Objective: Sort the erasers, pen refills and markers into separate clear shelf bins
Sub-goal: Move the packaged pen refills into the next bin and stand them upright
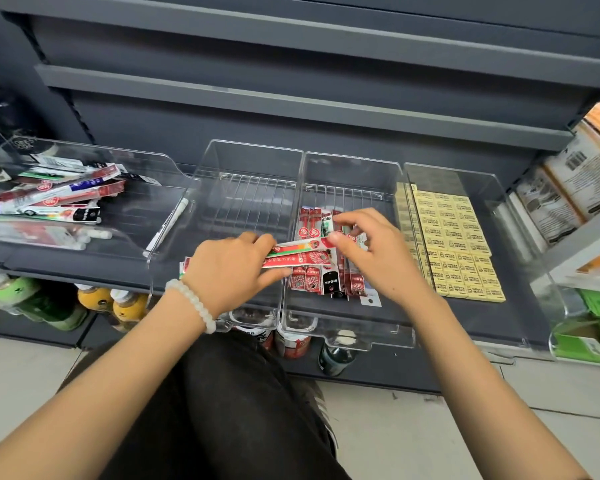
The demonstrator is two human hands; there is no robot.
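Grey shelving (291, 109) carries four clear bins side by side. Your left hand (229, 271) and right hand (371, 251) each pinch one end of a red refill pack (302, 256), held crosswise over the refill bin (347, 327), which holds more red packs. Left of that bin stands an empty bin (250, 161); right of it, the eraser bin (520, 258) with yellow erasers (454, 244) in rows. Far left, the mixed bin (146, 164) holds loose packs.

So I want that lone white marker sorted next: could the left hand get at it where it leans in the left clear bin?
Probably yes: the white marker lies uncovered, but the left hand grips a red packet.
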